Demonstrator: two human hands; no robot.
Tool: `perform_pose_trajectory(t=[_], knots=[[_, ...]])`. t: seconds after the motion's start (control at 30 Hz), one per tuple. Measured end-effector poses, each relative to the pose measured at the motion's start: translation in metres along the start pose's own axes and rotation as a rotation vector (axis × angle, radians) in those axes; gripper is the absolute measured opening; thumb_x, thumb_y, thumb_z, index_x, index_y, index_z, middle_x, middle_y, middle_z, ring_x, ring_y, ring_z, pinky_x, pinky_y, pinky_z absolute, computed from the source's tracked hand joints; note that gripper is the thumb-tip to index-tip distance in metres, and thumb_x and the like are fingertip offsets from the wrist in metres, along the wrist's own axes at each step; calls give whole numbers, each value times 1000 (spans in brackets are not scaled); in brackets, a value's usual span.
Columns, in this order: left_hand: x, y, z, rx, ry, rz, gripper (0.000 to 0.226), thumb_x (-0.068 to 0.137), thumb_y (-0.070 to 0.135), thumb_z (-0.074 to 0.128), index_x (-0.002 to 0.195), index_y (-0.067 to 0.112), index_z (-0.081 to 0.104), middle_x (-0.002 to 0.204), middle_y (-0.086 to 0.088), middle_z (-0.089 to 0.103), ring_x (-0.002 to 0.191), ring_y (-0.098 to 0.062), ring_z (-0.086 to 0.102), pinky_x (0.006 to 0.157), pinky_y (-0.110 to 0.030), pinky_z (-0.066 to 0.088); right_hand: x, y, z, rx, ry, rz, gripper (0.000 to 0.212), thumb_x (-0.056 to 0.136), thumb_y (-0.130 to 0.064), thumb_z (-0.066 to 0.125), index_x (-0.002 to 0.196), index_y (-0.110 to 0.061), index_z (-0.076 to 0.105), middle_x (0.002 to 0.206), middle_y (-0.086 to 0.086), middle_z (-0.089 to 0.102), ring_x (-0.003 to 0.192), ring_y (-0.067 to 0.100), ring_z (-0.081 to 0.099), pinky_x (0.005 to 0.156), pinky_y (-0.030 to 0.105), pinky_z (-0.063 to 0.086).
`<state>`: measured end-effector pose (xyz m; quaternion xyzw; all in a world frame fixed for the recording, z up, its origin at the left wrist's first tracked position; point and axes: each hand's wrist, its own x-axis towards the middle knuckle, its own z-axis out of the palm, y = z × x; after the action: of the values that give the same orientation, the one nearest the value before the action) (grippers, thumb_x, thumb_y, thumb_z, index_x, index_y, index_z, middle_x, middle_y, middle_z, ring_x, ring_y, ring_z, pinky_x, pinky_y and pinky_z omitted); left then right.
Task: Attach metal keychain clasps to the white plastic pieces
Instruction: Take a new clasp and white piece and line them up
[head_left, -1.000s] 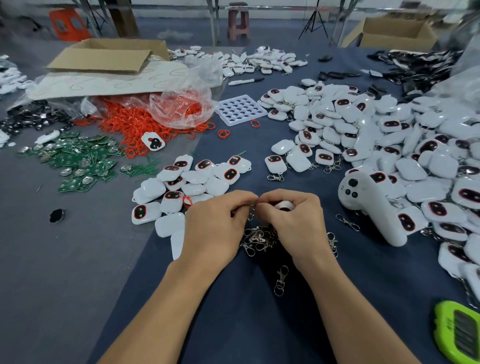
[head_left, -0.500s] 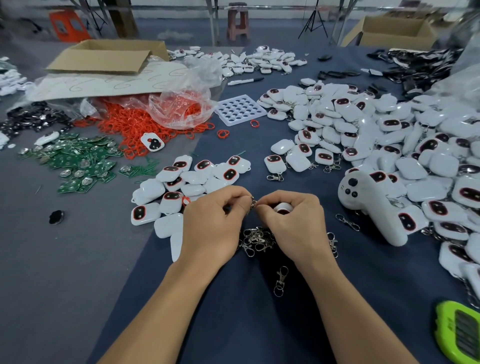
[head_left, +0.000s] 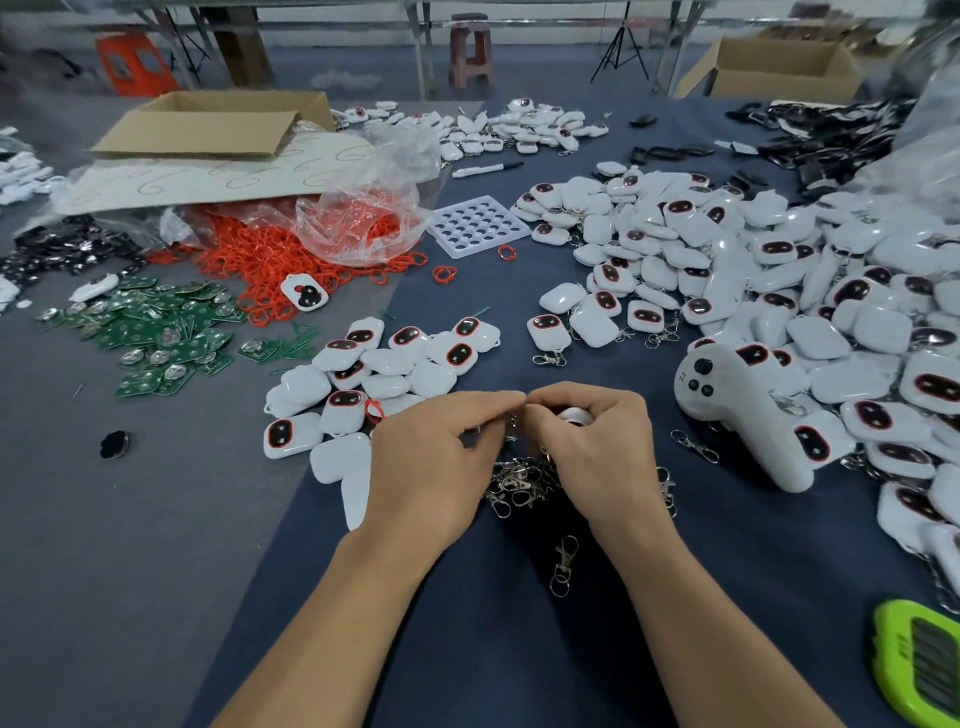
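Observation:
My right hand (head_left: 592, 447) curls round a white plastic piece (head_left: 575, 415), of which only the top edge shows. My left hand (head_left: 431, 457) pinches a small metal clasp (head_left: 511, 422) against that piece, fingertips of both hands meeting. Below the hands lies a pile of loose metal clasps (head_left: 519, 480), and a single clasp (head_left: 563, 564) lies nearer to me. A small group of white pieces (head_left: 384, 374) sits to the left of my hands. A large heap of white pieces (head_left: 779, 270) with clasps on them spreads to the right.
A white controller (head_left: 737, 415) lies right of my hands. Orange rings (head_left: 270, 260) spill from a plastic bag, green circuit boards (head_left: 156, 332) lie at the left, a white hole tray (head_left: 475, 224) stands behind. A green device (head_left: 919, 670) sits at the lower right.
Both hands have stayed together over the clasp pile, lifting slightly; the fingertips keep working the clasp against the white piece.

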<state>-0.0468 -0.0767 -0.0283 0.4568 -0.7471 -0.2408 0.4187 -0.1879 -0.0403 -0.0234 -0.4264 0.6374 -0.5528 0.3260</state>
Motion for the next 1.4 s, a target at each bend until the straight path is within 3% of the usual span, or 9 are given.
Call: perform_pose_trajectory(t=[0.13,0.37,0.53,0.8,0.87,0.97,1.07,1.23,1.4], knots=[[2,0,-1,114,83,138,35,84,24,72,110,46,70,112,34,65,94,9,64,81,-10,48,-1,1,-1,-50,5,-20,17,79,-17,74,74,-32,80,65,-7,73,58,4,65,56,18,51],[2,0,-4,103,86,135,17,81,27,71,90,39,79,92,24,74,87,5,67,78,-23,53,-9,-3,1,-114,97,-117,25,79,-13,80,75,-38,77,64,-16,72,57,0,65,53,9,48],[3,4,-6,-9,71,-94,17,75,40,72,82,55,71,84,39,68,82,8,65,71,-18,53,-11,-5,5,-123,118,-163,27,80,-12,83,74,-38,77,67,-21,72,63,-2,68,58,6,48],[11,-2,-15,-132,287,-264,8,77,36,68,79,42,73,71,19,71,66,-2,66,67,-22,53,-1,1,6,-85,279,-139,20,90,-23,76,102,-39,74,80,-20,71,62,3,64,61,9,47],[12,-4,-17,-75,363,-303,8,79,33,67,76,37,72,74,23,70,69,-1,67,70,-29,55,2,3,11,-229,169,-178,28,92,-16,73,112,-35,75,86,-20,72,77,0,66,72,8,46],[12,-4,-18,27,403,-333,8,82,36,63,78,37,70,74,24,69,71,-2,66,75,-36,55,2,6,19,-601,-106,-333,39,88,0,65,112,-25,80,105,-10,77,103,16,69,89,31,50],[13,-5,-18,43,406,-350,8,82,39,62,78,38,69,74,24,69,72,-2,65,76,-38,55,2,6,19,-818,-297,-449,52,77,8,64,111,-28,81,122,-10,74,121,17,62,93,29,37],[15,-7,-19,-129,328,-295,8,82,32,66,76,36,71,75,23,70,66,-3,62,69,-29,52,-7,9,5,-592,-186,-362,40,80,-3,54,87,-31,82,94,-19,76,93,4,67,89,25,52],[13,-1,-17,-255,93,-180,14,81,24,67,79,37,73,72,13,70,66,-8,62,68,-30,56,-9,-1,5,-216,-77,-166,29,90,-15,69,99,-41,79,73,-21,71,55,0,57,58,10,45]])
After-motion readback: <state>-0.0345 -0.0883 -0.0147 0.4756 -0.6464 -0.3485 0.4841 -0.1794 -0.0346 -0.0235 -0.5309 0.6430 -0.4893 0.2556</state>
